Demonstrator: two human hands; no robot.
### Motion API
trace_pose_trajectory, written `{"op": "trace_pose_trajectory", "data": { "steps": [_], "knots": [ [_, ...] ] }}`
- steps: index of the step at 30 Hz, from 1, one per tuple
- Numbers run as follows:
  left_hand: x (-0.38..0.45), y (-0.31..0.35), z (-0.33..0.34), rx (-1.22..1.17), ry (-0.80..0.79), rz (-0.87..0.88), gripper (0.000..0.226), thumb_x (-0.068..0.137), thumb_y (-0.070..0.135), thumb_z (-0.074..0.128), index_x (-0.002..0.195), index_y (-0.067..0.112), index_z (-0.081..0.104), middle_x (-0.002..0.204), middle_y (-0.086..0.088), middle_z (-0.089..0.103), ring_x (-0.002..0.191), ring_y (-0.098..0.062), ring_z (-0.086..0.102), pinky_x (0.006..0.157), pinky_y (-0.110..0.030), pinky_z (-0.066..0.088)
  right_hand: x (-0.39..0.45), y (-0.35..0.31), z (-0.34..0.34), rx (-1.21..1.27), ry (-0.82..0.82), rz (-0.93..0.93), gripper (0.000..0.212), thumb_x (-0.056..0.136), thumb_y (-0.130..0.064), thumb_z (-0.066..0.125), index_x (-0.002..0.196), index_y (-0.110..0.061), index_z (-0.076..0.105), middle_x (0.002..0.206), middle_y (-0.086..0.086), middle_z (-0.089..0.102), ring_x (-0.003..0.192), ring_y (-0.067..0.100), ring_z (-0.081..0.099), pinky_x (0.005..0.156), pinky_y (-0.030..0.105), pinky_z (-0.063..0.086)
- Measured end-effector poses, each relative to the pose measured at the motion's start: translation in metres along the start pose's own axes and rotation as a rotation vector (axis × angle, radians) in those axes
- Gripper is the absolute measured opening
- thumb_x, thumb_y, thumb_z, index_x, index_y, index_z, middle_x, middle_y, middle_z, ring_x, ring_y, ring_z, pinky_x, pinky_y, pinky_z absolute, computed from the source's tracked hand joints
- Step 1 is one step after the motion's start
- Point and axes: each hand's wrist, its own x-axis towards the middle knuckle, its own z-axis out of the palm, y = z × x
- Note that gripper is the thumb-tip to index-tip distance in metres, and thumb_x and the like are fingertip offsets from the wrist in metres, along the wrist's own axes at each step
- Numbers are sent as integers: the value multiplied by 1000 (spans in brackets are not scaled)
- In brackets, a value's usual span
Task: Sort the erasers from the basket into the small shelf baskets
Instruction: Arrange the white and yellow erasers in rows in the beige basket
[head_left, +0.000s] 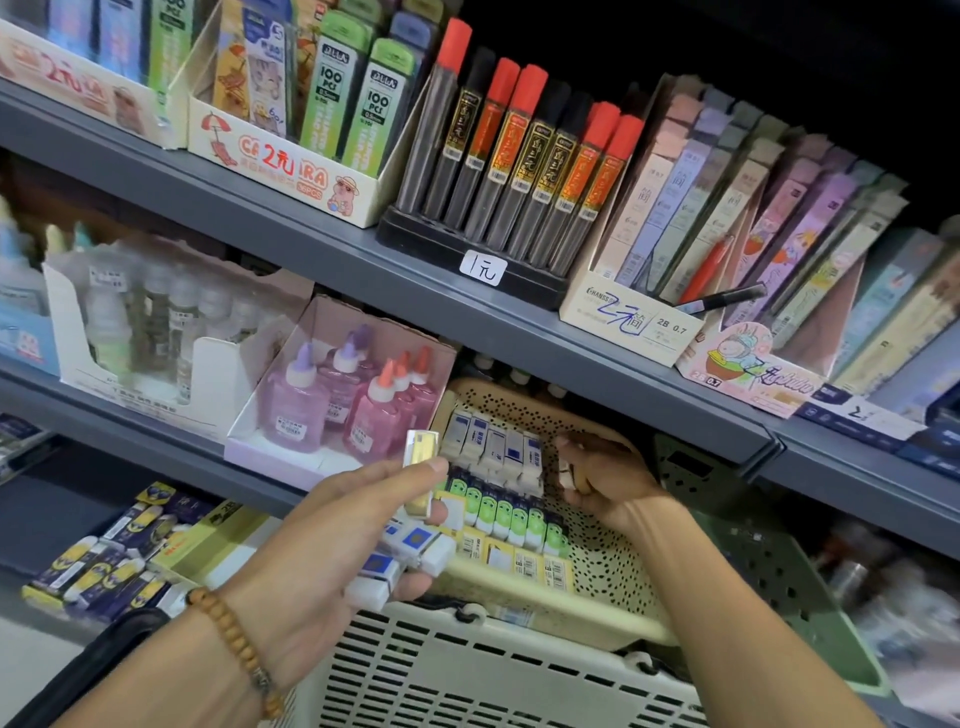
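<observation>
My left hand (363, 525) grips several erasers: a gold-sleeved eraser (421, 457) pinched upright under the thumb, and white erasers with blue squares (415, 551) lying across the fingers. My right hand (602, 478) is inside the beige dotted shelf basket (608, 566), fingers curled around a small white eraser (566, 475). In that basket stand rows of blue-and-white erasers (498, 452), green-sleeved erasers (514, 514) and yellow-labelled erasers (524, 561). Below my hands sits the cream slotted basket (467, 675).
A green perforated basket (769, 566) stands right of the beige one. A box of pink glue bottles (353, 400) sits to the left. Dark blue erasers (114, 561) lie on the lower left shelf. The grey shelf edge (571, 374) above carries pencil-lead boxes.
</observation>
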Motion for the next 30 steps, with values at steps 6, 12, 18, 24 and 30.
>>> {"op": "trace_pose_trajectory", "data": {
  "steps": [6,12,18,24,30],
  "knots": [
    [0,1,1,-19,23,-11,48,53,40,81,94,16,75,91,-13,75,56,-17,64,42,-24,49,-13,-10,8,-135,67,-107,20,78,-35,81,81,-17,71,57,-1,62,43,9,45,36,21,33],
    [2,3,-1,-14,59,-5,48,64,39,76,103,12,70,92,-11,76,52,-13,64,43,-24,49,-10,-26,50,-283,-68,-226,21,86,-34,73,82,-13,69,51,-1,58,36,6,46,37,18,36],
    [6,4,-6,-22,75,-1,59,63,43,75,111,11,65,91,-11,76,49,-12,61,41,-23,47,5,-39,91,-294,-140,-196,24,85,-29,75,69,-15,65,38,-5,51,33,8,37,33,17,28],
    [8,5,-9,-15,63,7,60,60,45,75,107,9,67,91,-12,75,48,-13,59,41,-23,46,4,-43,82,11,-111,-114,23,97,-38,57,86,-18,61,64,2,56,52,13,46,42,20,41],
    [10,5,-5,-45,38,-31,48,83,38,65,115,3,61,88,-17,73,50,-18,57,36,-24,44,-54,-29,48,-108,-177,-105,15,88,-6,64,88,-15,76,86,5,76,71,17,66,54,29,54]
  ]
}}
